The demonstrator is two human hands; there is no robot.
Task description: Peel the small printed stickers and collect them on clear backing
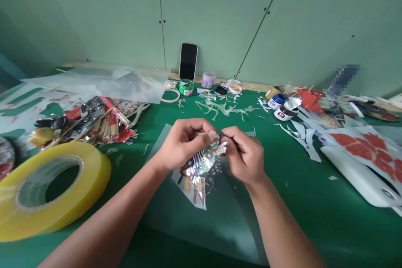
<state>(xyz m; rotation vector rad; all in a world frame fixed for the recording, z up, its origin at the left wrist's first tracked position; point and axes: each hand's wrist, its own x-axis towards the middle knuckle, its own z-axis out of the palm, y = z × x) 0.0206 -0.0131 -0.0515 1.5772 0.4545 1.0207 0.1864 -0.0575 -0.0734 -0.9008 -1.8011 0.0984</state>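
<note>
My left hand (185, 144) is closed, its thumb and fingers pinching the upper left edge of a shiny painted clear-plastic cutout (205, 163). The piece is crumpled or layered, with dark stripes, white dots and gold patches, and a pointed end hangs down below my left hand. My right hand (245, 150) pinches its upper right edge, so the fingertips of both hands nearly meet. What lies right between the fingertips is partly hidden. Under the cutout a translucent plastic sheet (201, 226) rests on the green table.
A big roll of yellow tape (94, 176) lies at left, near a pile of wrapped sticks (108, 121). Film scraps (226, 106), paint jars (277, 101) and a propped phone (188, 60) stand toward the back. At right are a white-handled tool (354, 173) and a red-painted sheet (361, 146).
</note>
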